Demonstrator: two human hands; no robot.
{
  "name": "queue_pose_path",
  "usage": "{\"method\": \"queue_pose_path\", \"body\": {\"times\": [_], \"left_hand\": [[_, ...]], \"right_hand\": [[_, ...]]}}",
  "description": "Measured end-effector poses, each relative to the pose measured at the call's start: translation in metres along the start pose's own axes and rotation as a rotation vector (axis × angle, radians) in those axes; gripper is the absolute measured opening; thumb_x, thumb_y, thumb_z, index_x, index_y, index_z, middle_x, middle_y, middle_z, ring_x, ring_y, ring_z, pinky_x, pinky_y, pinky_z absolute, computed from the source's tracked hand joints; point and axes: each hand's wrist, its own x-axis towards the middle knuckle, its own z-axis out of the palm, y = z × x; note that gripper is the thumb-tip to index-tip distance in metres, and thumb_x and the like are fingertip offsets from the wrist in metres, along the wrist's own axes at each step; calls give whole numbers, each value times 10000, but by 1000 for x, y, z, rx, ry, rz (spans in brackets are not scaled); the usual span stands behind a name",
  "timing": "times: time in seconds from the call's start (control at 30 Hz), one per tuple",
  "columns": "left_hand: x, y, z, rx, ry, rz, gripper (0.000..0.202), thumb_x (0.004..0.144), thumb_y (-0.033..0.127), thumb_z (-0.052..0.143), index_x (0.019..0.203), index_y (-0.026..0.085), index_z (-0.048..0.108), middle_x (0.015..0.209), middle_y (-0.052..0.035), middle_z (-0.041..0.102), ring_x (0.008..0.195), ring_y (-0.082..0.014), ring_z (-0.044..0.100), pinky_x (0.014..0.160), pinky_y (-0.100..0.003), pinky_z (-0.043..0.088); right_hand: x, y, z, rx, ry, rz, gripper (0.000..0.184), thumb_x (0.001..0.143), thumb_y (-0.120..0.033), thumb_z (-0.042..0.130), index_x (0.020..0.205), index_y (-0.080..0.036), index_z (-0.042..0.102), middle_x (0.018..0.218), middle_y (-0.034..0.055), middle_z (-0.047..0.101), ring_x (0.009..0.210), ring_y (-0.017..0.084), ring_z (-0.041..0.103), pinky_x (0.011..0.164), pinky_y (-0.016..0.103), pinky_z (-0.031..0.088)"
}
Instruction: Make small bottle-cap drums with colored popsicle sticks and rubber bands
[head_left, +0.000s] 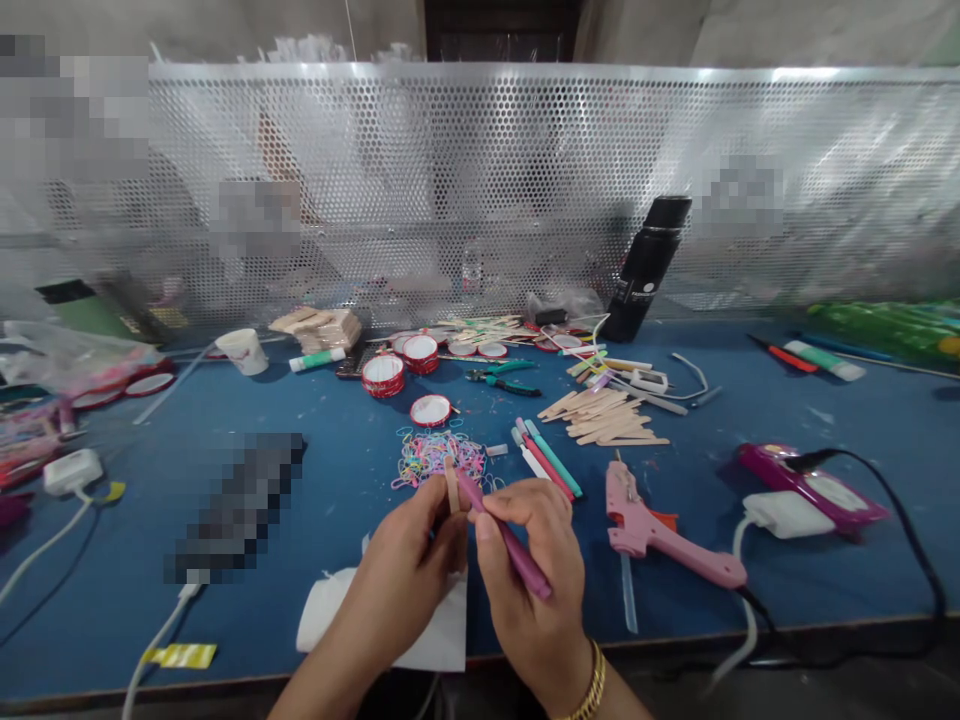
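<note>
My left hand (409,570) is closed, pinching a pale wooden craft stick (451,487) upright between thumb and fingers. My right hand (536,575) is wrapped round a purple marker (506,540), its tip resting against the stick. Both hands hover over the near edge of the blue table (315,560), above a white sheet of paper (330,615). Just beyond the hands lies a heap of small coloured rubber bands (435,455).
A pink glue gun (660,530) lies to the right, with a purple device (810,490) and white adapter (787,513) on cables. Markers (547,460), wooden sticks (604,415), red-rimmed lids (384,375), pliers (501,378), a black bottle (645,268) and a perforated metal screen (480,180) stand farther back.
</note>
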Motion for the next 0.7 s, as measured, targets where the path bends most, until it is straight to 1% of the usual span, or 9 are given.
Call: {"method": "queue_pose_path", "body": {"times": [0.2, 0.43, 0.6, 0.7], "left_hand": [[0, 0, 0, -1, 9, 6, 163, 1026, 309, 482, 879, 241, 467, 801, 7, 594, 739, -174, 519, 669, -288, 368], [1, -1, 1, 19, 17, 15, 172, 1031, 288, 459, 866, 240, 470, 796, 18, 568, 687, -158, 464, 641, -283, 362], [1, -1, 0, -12, 9, 6, 214, 1027, 317, 496, 835, 241, 443, 771, 12, 570, 768, -179, 537, 679, -291, 376], [1, -1, 0, -25, 9, 9, 202, 1023, 315, 504, 843, 239, 456, 773, 10, 574, 775, -182, 546, 684, -292, 382]], "right_hand": [[1, -1, 1, -6, -47, -3, 99, 971, -124, 591, 991, -222, 594, 907, 8, 693, 869, 183, 633, 841, 370, 462], [-1, 0, 0, 12, -2, 4, 123, 972, -100, 582, 1004, -218, 593, 912, 6, 677, 878, 173, 618, 831, 353, 464], [-1, -1, 0, 18, -23, -5, 120, 967, -102, 591, 1003, -216, 594, 912, 9, 683, 880, 180, 626, 844, 370, 462], [0, -1, 1, -2, -30, -3, 111, 967, -112, 595, 995, -219, 599, 907, 10, 689, 872, 184, 635, 838, 371, 463]]}}
